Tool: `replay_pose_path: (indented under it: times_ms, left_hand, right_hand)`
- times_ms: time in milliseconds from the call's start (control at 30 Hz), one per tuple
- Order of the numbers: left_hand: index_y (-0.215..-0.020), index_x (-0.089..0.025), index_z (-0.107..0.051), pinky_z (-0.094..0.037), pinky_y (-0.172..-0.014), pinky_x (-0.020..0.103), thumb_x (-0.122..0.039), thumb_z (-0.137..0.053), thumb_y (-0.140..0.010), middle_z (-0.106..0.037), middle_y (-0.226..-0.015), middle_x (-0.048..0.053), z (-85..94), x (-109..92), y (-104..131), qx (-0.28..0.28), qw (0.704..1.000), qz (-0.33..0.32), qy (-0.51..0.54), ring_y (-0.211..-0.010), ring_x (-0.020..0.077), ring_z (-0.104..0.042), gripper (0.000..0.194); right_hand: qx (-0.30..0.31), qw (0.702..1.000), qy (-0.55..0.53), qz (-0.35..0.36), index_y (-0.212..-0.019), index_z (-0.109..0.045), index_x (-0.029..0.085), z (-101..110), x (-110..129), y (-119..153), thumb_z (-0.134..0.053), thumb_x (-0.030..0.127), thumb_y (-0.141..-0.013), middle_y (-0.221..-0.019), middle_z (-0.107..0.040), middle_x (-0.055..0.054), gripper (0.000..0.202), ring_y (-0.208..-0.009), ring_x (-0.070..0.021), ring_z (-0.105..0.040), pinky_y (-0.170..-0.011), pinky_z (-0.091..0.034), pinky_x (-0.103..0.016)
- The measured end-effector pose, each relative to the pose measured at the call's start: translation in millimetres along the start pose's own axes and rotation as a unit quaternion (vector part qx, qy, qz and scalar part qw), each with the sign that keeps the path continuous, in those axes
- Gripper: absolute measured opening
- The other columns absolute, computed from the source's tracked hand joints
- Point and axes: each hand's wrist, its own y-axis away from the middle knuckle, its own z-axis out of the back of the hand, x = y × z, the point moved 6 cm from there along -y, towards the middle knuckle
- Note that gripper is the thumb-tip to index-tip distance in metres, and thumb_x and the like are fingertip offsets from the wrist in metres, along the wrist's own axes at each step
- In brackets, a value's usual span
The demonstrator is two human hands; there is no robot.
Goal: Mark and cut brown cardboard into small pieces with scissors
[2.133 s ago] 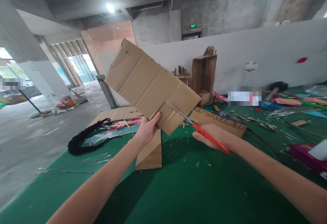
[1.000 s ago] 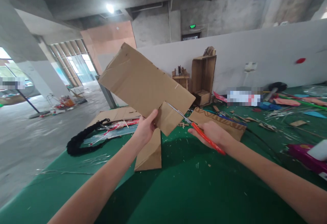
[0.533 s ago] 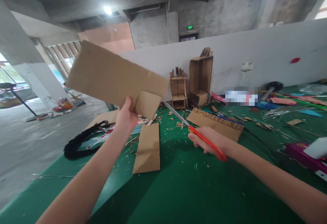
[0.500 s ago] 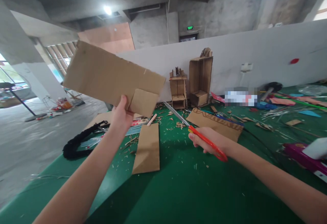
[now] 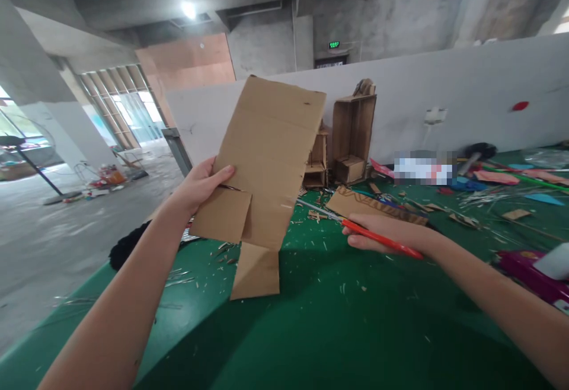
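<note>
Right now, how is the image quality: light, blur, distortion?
Head view: ceiling lamp flares white; wide-angle lens bends the wall; cardboard in the left hand looks sharp; scissors in the right hand are slightly soft; one patch is blurred out.

A green-covered table [image 5: 338, 331] is strewn with cardboard scraps. A folded cardboard piece [image 5: 256, 271] lies below the left hand. A printed cardboard strip [image 5: 373, 205] lies just beyond the right hand; a magenta box [image 5: 531, 268] sits well right of it. Small cardboard shelf models [image 5: 351, 135] stand far beyond.
</note>
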Motion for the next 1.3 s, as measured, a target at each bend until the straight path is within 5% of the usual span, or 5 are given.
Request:
replay_pose_path:
  times_ms: [267,567,933,1300]
  left_hand:
    - [-0.108,-0.018,-0.057,-0.055,-0.063,0.028,-0.040,-0.065,-0.074,-0.069,-0.097,0.006,-20.7,4,4,0.054,0.998,-0.004,0.042,-0.076,0.0197,-0.065,0.042]
    - [-0.108,-0.017,-0.061,-0.055,-0.063,0.029,-0.025,-0.072,-0.068,-0.069,-0.095,0.010,-26.0,10,3,0.032,0.983,0.023,0.177,-0.078,0.0238,-0.067,0.042]
    - [-0.105,-0.017,-0.062,-0.055,-0.060,0.026,-0.030,-0.071,-0.069,-0.070,-0.092,0.009,-22.7,8,4,0.036,0.988,-0.002,0.153,-0.077,0.0224,-0.067,0.040]
    - [-0.103,-0.017,-0.064,-0.055,-0.060,0.026,-0.028,-0.071,-0.069,-0.070,-0.092,0.008,-30.9,9,4,0.042,0.987,-0.001,0.155,-0.074,0.0209,-0.067,0.036]
  right_hand:
    - [0.030,0.999,0.027,-0.033,-0.113,-0.054,0.014,-7,10,-1,-0.041,0.070,-0.076,-0.110,-0.060,-0.016,0.068,-0.094,-0.0305,-0.059,-0.077,-0.044,-0.037]
    - [0.014,1.000,0.019,-0.020,-0.109,-0.057,0.013,-8,9,-4,-0.040,0.069,-0.077,-0.111,-0.062,-0.018,0.067,-0.094,-0.0306,-0.059,-0.077,-0.045,-0.037]
    - [0.020,0.999,0.029,-0.034,-0.123,-0.051,0.011,-10,5,-3,-0.039,0.071,-0.076,-0.121,-0.057,-0.018,0.076,-0.108,-0.0321,-0.054,-0.088,-0.042,-0.039]
    - [-0.001,0.999,0.032,-0.024,-0.117,-0.055,0.014,-10,2,-4,-0.045,0.068,-0.075,-0.114,-0.060,-0.017,0.069,-0.099,-0.0308,-0.058,-0.079,-0.044,-0.037]
